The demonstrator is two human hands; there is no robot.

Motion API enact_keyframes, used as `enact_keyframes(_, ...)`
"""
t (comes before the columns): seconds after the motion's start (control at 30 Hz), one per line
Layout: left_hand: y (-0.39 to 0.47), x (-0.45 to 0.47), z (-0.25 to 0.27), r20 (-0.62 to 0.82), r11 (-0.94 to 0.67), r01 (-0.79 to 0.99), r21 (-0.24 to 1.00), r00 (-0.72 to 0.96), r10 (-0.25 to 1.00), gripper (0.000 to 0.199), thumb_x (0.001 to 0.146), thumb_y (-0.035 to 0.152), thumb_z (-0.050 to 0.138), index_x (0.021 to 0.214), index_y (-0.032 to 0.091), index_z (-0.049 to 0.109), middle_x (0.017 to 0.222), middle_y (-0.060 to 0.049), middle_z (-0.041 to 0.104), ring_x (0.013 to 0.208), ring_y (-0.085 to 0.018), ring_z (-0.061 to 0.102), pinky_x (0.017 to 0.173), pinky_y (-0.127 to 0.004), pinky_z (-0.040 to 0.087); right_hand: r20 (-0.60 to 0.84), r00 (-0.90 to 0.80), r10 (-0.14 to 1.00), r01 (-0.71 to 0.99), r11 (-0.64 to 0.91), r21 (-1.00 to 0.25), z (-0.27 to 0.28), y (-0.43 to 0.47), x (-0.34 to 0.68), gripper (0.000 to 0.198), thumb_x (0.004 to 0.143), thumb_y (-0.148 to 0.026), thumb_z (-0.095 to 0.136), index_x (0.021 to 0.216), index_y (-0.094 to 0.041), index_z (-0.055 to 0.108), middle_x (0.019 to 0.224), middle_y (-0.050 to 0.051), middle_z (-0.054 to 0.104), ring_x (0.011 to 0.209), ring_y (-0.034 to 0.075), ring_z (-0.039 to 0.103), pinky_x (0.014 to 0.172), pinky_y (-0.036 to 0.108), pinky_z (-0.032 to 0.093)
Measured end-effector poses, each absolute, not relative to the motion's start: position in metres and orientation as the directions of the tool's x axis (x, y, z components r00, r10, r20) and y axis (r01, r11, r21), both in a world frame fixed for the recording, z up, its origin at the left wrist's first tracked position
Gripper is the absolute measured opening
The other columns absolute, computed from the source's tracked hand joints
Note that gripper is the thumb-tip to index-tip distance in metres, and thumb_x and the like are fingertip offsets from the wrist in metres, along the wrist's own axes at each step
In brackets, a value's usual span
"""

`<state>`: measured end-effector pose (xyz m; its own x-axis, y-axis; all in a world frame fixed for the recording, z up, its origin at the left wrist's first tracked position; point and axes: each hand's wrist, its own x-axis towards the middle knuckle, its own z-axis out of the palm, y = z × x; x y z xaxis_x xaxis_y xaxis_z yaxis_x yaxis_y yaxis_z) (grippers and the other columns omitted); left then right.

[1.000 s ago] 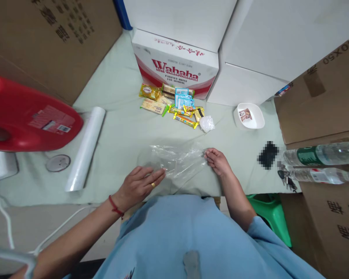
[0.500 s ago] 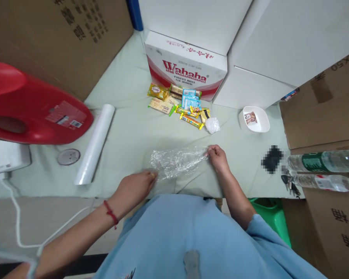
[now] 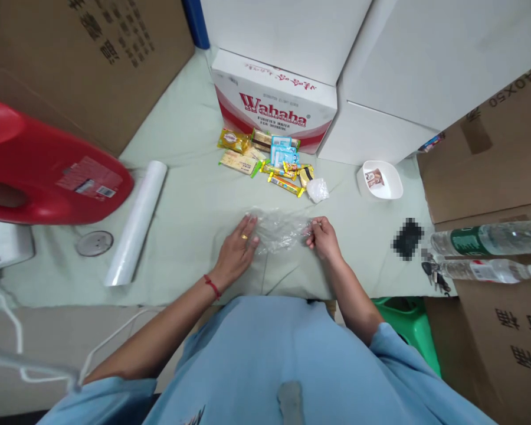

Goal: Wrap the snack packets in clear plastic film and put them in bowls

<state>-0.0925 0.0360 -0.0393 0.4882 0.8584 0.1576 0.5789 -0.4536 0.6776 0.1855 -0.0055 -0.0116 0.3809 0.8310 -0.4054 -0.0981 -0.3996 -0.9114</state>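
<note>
A clear, crinkled plastic bag [image 3: 283, 230] lies on the table in front of me. My right hand [image 3: 324, 238] pinches its right end between closed fingers. At the other end, my left hand [image 3: 238, 247] rests palm down with fingers stretched out and thumb apart, touching the plastic's edge. A ring and a red cord bracelet show on that arm. Just beyond the bag lies a pile of small wrapped snacks [image 3: 285, 184], with a crumpled white plastic piece [image 3: 317, 190] at its right side.
A Wahaha carton [image 3: 274, 112] stands behind the snacks. To the left are a white plastic roll [image 3: 137, 224], a round disc [image 3: 94, 243] and a red jug [image 3: 57, 165]. To the right are a white bowl [image 3: 393, 183], keys [image 3: 436, 277] and two bottles [image 3: 491, 239].
My left hand has moved forward and right, its fingers going from closed on the bag's left end to stretched out flat. The bag is now bunched shorter. My right hand keeps its pinch.
</note>
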Motion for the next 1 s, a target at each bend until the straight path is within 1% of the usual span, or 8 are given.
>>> enact_keyframes(0.1,0.044,-0.089,-0.028,0.146,-0.415,0.549,0.726,0.467,0.872,0.055,0.113,0.045,0.029,0.159,0.023,0.050,0.169,-0.011,0.047,0.157,-0.025,0.044,0.127,-0.049,0.041,-0.444,0.406,0.799,-0.175,-0.409,-0.896,-0.012,-0.004,0.191,0.047,0.080,-0.061,0.075,0.093,-0.026,0.046,0.066,-0.006,0.062,0.040,0.007,0.043,0.035,0.019,0.026)
enact_keyframes(0.2,0.052,-0.090,-0.022,0.156,-0.404,0.557,0.726,0.438,0.885,0.052,0.112,0.043,0.031,0.148,0.022,0.063,0.166,-0.010,0.051,0.153,-0.026,0.049,0.125,-0.052,0.044,-0.483,0.418,0.770,-0.274,-0.400,-0.875,-0.008,-0.002,0.198,0.054,0.078,-0.066,0.078,0.096,-0.025,0.048,0.071,-0.003,0.067,0.041,0.006,0.040,0.035,0.019,0.022)
enact_keyframes(0.37,0.055,-0.094,-0.032,0.168,-0.412,0.626,0.661,0.412,0.895,0.043,0.104,0.036,0.046,0.136,0.020,0.071,0.166,-0.013,0.050,0.146,-0.032,0.055,0.121,-0.056,0.047,-0.564,0.248,0.788,-0.386,-0.454,-0.803,0.005,-0.013,0.195,0.078,0.076,-0.085,0.072,0.121,-0.025,0.052,0.084,0.004,0.076,0.039,0.006,0.038,0.034,0.020,0.016)
enact_keyframes(0.53,0.042,-0.090,-0.034,0.201,-0.463,0.681,0.568,0.430,0.880,0.043,0.103,0.028,0.047,0.139,0.022,0.069,0.168,-0.013,0.047,0.147,-0.034,0.051,0.120,-0.060,0.044,-0.569,0.144,0.810,-0.241,-0.529,-0.814,0.005,-0.035,0.178,0.095,0.062,-0.051,0.094,0.139,-0.026,0.044,0.081,-0.002,0.078,0.040,0.005,0.033,0.037,0.019,0.018)
enact_keyframes(0.63,0.035,-0.089,-0.032,0.180,-0.464,0.740,0.486,0.435,0.882,0.048,0.104,0.031,0.048,0.149,0.027,0.062,0.168,-0.012,0.048,0.155,-0.036,0.042,0.124,-0.066,0.033,-0.581,0.185,0.793,-0.166,-0.557,-0.814,0.002,-0.046,0.183,0.084,0.062,-0.045,0.089,0.132,-0.023,0.050,0.076,-0.002,0.077,0.040,0.006,0.034,0.038,0.020,0.020)
enact_keyframes(0.73,0.033,-0.092,-0.036,0.143,-0.440,0.760,0.479,0.427,0.893,0.055,0.106,0.038,0.047,0.160,0.029,0.049,0.169,-0.013,0.046,0.158,-0.037,0.039,0.127,-0.070,0.023,-0.585,0.212,0.783,-0.127,-0.571,-0.811,0.003,-0.054,0.198,0.066,0.063,-0.044,0.087,0.119,-0.021,0.060,0.076,-0.001,0.077,0.041,0.005,0.033,0.038,0.021,0.019)
enact_keyframes(0.9,0.038,-0.098,-0.045,0.199,-0.412,0.693,0.592,0.370,0.908,0.055,0.109,0.041,0.042,0.162,0.028,0.045,0.176,-0.014,0.033,0.161,-0.034,0.035,0.128,-0.064,0.031,-0.588,0.191,0.786,-0.131,-0.573,-0.809,0.009,-0.062,0.205,0.052,0.069,-0.055,0.087,0.100,-0.018,0.068,0.076,0.002,0.075,0.042,0.004,0.031,0.038,0.022,0.015)
enact_keyframes(1.0,0.039,-0.097,-0.043,0.253,-0.432,0.632,0.644,0.357,0.899,0.053,0.110,0.041,0.041,0.162,0.030,0.045,0.180,-0.010,0.024,0.164,-0.030,0.029,0.130,-0.057,0.033,-0.596,0.104,0.796,-0.133,-0.583,-0.801,0.008,-0.053,0.185,0.055,0.071,-0.060,0.085,0.103,-0.018,0.069,0.071,-0.001,0.071,0.041,0.004,0.031,0.037,0.023,0.015)
